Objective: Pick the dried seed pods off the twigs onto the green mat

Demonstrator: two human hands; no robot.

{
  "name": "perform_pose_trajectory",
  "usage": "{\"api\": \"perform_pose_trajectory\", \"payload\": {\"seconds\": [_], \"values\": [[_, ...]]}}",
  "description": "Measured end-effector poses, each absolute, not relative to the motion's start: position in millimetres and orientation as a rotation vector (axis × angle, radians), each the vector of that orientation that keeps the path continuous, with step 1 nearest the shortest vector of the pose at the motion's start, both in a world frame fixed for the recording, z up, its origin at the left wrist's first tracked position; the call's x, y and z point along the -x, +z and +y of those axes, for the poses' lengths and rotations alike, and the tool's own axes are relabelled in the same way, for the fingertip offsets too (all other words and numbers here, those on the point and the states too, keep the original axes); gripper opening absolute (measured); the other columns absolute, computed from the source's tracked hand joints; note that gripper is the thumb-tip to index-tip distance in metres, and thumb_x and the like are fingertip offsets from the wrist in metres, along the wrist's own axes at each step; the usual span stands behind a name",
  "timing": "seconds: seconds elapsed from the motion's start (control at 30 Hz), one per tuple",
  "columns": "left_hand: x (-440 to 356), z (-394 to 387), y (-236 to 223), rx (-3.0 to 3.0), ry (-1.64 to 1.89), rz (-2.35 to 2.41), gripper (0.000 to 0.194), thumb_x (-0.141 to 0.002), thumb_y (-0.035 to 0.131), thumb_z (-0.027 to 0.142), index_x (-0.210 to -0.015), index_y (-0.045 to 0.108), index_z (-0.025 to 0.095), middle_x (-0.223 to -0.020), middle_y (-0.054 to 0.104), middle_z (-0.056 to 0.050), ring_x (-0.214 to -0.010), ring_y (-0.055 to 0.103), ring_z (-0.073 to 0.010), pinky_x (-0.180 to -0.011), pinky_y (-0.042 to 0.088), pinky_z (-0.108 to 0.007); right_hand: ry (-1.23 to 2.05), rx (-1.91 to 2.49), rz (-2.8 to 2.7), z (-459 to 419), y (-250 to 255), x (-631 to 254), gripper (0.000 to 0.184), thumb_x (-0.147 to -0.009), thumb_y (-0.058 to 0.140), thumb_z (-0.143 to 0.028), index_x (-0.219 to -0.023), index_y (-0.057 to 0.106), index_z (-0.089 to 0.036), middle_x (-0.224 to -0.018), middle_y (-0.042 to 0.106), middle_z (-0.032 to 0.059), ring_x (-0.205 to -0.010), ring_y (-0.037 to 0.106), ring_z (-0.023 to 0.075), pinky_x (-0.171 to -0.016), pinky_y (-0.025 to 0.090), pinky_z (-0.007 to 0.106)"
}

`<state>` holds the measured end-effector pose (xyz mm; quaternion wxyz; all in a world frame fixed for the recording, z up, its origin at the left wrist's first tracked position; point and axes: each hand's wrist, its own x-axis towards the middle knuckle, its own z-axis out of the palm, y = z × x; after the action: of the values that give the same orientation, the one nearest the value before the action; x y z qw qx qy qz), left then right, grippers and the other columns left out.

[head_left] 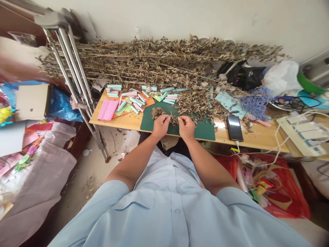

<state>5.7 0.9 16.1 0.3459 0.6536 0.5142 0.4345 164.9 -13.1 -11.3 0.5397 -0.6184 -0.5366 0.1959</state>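
My left hand (161, 126) and my right hand (186, 127) sit close together above a dark green cutting mat (205, 132), fingertips pinched on a small sprig of dried leaves (174, 120). A clump of dried brown leaves (157, 112) lies on the mat just beyond my left hand. More crumbled leaves (195, 104) are heaped past my right hand. Behind them, a long bundle of dried leafy stems (154, 61) stretches across the back of the wooden table (257, 137).
Rolled pale blue and pink paper strips (131, 99) and a pink paper stack (108, 109) lie left of the mat. A smartphone (234, 128) sits to the right. Metal crutches (72, 75) stand at the left table end. A power strip (300, 135) and red plastic bag (282, 195) are right.
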Motion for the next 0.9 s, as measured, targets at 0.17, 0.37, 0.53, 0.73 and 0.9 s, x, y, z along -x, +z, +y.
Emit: {"api": "perform_pose_trajectory", "payload": {"seconds": [0.17,0.37,0.53,0.73,0.9], "values": [[-5.6,0.9,15.5,-1.699,1.126,1.318,0.022,-0.097,0.051,0.028,-0.087,0.069,0.019,-0.087,0.073,-0.003,-0.085,0.066,-0.0162,-0.083,0.051,-0.028,0.373,1.395,-1.448,-9.6,-10.5,-166.0,0.019,-0.092,0.059,-0.034,-0.094,0.075,-0.024,-0.096,0.075,0.0073,-0.093,0.069,0.0232,-0.090,0.056,0.042],[-6.1,2.0,11.4,-1.757,1.117,1.284,0.022,-0.098,0.051,0.027,-0.091,0.070,0.019,-0.090,0.072,-0.004,-0.088,0.066,-0.0165,-0.084,0.051,-0.029,0.425,1.346,-1.458,-14.5,-8.8,-166.0,0.022,-0.091,0.061,-0.034,-0.104,0.075,-0.024,-0.100,0.072,0.0080,-0.086,0.067,0.0213,-0.077,0.058,0.038],[-6.5,3.5,8.9,-1.857,1.092,1.258,0.021,-0.097,0.053,0.027,-0.092,0.072,0.020,-0.093,0.072,-0.006,-0.092,0.066,-0.0185,-0.087,0.052,-0.031,0.530,1.305,-1.562,-18.8,-6.1,-165.8,0.026,-0.091,0.063,-0.038,-0.112,0.073,-0.025,-0.104,0.070,0.0076,-0.073,0.063,0.0175,-0.071,0.057,0.038],[-6.5,3.9,8.8,-1.850,1.087,1.255,0.020,-0.096,0.053,0.025,-0.091,0.072,0.020,-0.094,0.073,-0.006,-0.092,0.066,-0.0183,-0.088,0.052,-0.031,0.468,1.324,-1.542,-18.1,-4.6,-164.9,0.019,-0.093,0.060,-0.037,-0.089,0.072,-0.023,-0.095,0.071,0.0068,-0.089,0.066,0.0206,-0.081,0.056,0.037],[-6.7,3.9,9.2,-1.856,1.086,1.261,0.019,-0.096,0.054,0.025,-0.091,0.072,0.020,-0.092,0.072,-0.006,-0.090,0.066,-0.0182,-0.086,0.051,-0.031,0.512,1.334,-1.505,-19.7,-5.5,-164.9,0.024,-0.091,0.062,-0.038,-0.109,0.071,-0.023,-0.098,0.069,0.0056,-0.067,0.059,0.0160,-0.068,0.055,0.035]]}}
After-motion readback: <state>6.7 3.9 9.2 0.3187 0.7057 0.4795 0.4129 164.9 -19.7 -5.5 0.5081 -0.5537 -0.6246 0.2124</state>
